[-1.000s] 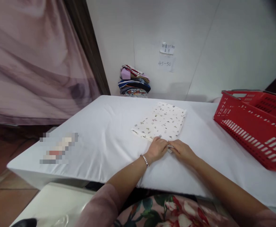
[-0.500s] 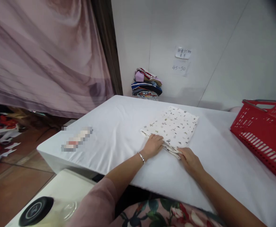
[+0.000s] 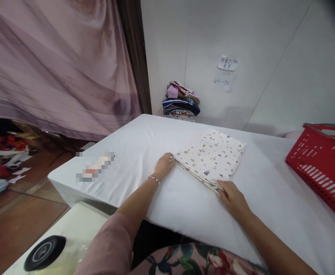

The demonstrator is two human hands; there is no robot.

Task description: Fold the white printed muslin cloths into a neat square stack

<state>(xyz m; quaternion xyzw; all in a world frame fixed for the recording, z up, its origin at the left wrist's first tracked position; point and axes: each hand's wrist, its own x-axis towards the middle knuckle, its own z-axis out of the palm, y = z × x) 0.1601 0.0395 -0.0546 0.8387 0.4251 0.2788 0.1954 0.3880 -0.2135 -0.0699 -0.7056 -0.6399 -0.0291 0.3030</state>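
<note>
A folded white cloth [image 3: 210, 154] with a small scattered print lies on the white-covered table [image 3: 181, 206]. Its layered near edge runs between my two hands. My left hand [image 3: 165, 165], with a bracelet at the wrist, is closed on the cloth's near left corner. At the near right corner, my right hand [image 3: 232, 196] pinches the stacked layers between thumb and fingers. The undersides of both grips are hidden.
A red plastic basket [image 3: 322, 164] stands at the table's right. Folded fabrics [image 3: 181, 101] are piled behind the far edge, by the wall. A blurred-out item [image 3: 95, 167] lies on the left. A black-lidded container [image 3: 45, 253] sits at lower left.
My left hand has moved left along the near edge to the corner, and that edge now lies straighter. My right hand keeps its corner. The view has shifted slightly.
</note>
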